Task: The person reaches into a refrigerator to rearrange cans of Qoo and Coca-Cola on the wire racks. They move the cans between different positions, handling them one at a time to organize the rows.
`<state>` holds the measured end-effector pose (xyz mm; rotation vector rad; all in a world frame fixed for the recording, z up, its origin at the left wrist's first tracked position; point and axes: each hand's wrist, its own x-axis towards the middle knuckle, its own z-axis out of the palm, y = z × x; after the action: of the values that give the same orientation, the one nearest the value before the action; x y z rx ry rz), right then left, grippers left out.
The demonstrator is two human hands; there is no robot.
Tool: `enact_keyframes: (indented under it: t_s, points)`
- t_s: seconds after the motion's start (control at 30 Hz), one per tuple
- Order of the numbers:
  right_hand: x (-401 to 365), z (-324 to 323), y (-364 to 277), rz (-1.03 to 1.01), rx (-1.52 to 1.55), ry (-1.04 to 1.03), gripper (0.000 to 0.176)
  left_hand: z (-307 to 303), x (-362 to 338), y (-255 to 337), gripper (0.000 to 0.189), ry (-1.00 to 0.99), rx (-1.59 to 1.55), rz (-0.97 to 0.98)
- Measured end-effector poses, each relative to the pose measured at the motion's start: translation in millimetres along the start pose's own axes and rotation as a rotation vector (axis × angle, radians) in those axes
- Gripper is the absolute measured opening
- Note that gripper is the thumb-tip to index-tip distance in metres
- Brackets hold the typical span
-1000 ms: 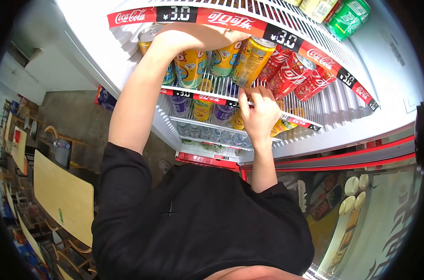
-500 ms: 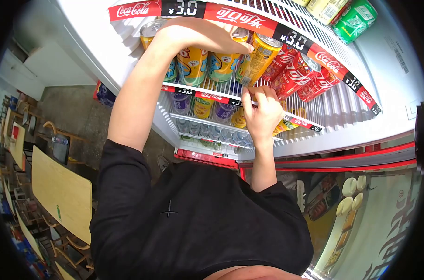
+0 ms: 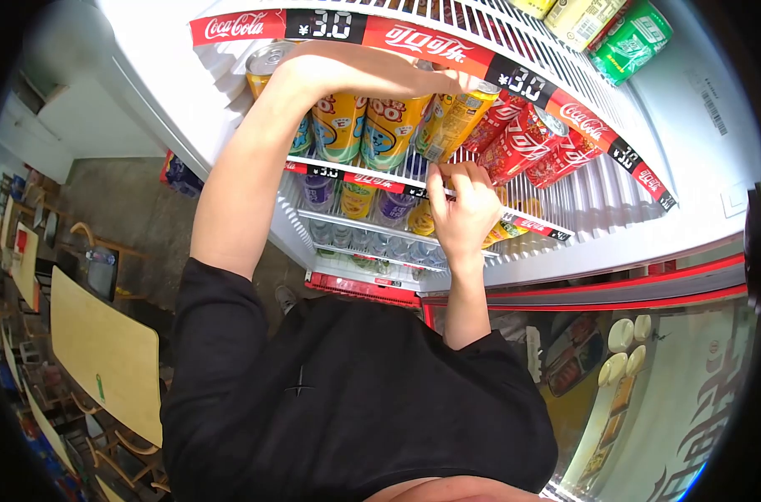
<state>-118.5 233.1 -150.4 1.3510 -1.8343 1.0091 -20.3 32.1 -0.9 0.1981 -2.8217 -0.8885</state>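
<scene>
My left hand (image 3: 443,81) reaches across the upper shelf of an open drinks fridge, just under the price strip. Its fingers bend over the top of a tilted yellow drink can (image 3: 452,124); part of the grip is hidden. Left of that can, yellow-and-blue drink cans (image 3: 391,132) stand in a row beneath my forearm. Lower down, my right hand (image 3: 466,201) has its fingers curled over the front edge of the wire shelf (image 3: 372,177), close below the tilted can's base. Red cola cans (image 3: 527,146) lean to the right of it.
A red price strip (image 3: 426,42) runs along the shelf above, with a green can (image 3: 631,42) on it. Bottles (image 3: 394,207) fill lower shelves. The red-framed fridge door (image 3: 614,289) is open at right. A wooden table (image 3: 104,351) and chairs are at left.
A yellow-and-blue can beside the tilted one now stands nearer the shelf's front. My left fingers have shifted slightly over the tilted can's top. My right hand stays on the shelf edge.
</scene>
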Motion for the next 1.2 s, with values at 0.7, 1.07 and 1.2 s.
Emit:
enact_keyframes:
  t_s: [0.7,1.07,1.2]
  points:
    - [5.1,-5.6,-9.0,0.238,-0.028,-0.134,0.055,5.3,-0.3,-9.6,0.058,0.129,-0.017,0.089]
    - [12.2,-14.6,-13.1,0.134,-0.038,-0.199,0.054,-15.9,-17.9,35.3,0.060,-0.161,0.092,-0.148]
    - [11.0,-12.1,-11.5,0.118,-0.052,-0.178,0.052,-19.8,-21.1,47.0,0.060,-0.214,0.115,-0.240]
